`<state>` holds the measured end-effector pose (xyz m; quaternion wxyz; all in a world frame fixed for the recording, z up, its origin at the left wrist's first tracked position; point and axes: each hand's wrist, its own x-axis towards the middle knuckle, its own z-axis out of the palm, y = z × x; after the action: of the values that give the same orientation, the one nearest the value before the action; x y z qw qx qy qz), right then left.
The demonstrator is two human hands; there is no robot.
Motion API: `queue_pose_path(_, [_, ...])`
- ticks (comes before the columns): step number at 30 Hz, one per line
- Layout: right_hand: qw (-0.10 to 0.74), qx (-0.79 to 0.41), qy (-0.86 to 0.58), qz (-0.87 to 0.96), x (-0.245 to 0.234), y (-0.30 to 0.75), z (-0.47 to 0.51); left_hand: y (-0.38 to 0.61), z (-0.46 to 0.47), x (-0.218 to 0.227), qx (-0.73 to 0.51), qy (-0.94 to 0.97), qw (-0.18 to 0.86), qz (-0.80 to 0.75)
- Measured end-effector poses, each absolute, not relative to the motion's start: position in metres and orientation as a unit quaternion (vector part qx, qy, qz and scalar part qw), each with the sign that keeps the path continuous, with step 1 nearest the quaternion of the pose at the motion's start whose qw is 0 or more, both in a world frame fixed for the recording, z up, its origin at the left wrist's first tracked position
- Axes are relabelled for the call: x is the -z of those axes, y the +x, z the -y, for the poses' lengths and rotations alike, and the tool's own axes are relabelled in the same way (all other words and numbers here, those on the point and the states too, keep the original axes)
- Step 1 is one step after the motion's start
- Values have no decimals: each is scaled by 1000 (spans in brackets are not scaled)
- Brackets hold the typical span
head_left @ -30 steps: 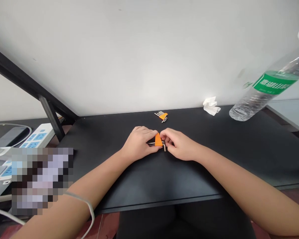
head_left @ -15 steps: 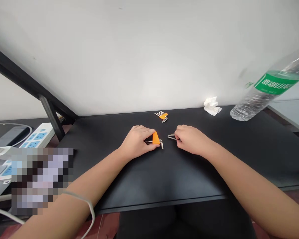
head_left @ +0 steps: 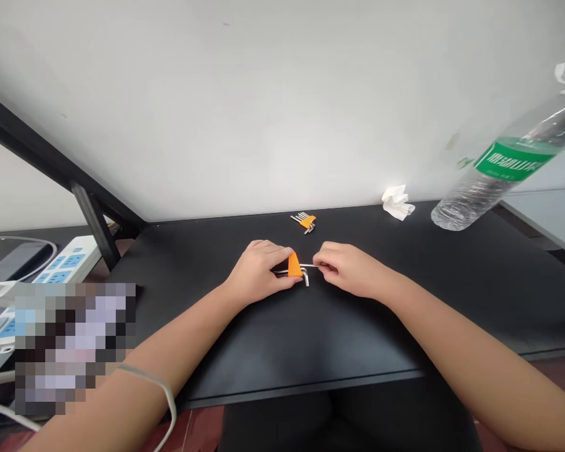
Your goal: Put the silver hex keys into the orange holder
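Between the thumb and fingers of my left hand point(head_left: 260, 271) is an orange hex key holder point(head_left: 294, 265). A bent hex key point(head_left: 306, 277) sticks out of its right side, and shafts show on the left. My right hand point(head_left: 343, 267) pinches another hex key point(head_left: 311, 265), whose straight end reaches the holder's right side. How far it goes in I cannot tell, and the rest of it is hidden in my fingers. Farther back lies a second orange holder point(head_left: 307, 221) with several hex keys fanned out in it.
A crumpled white tissue point(head_left: 397, 203) and a clear bottle with a green label point(head_left: 515, 159) stand along the wall at the right. At the left are a power strip point(head_left: 66, 263), a blurred-out object point(head_left: 82, 342) and a white cable point(head_left: 169, 395) over my left forearm.
My right hand has moved left, bringing its hex key up to the orange holder. Earlier, several key ends showed at its fingers, apart from the holder. My left hand keeps its grip.
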<state>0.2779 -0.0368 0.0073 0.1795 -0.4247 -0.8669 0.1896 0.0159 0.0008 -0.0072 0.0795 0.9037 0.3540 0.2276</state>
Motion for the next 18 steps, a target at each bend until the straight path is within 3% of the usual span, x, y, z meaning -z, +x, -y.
queue_pose_path(18, [228,-270,-389,851,-9,259,47,29,11,3,-228,915,76,-325])
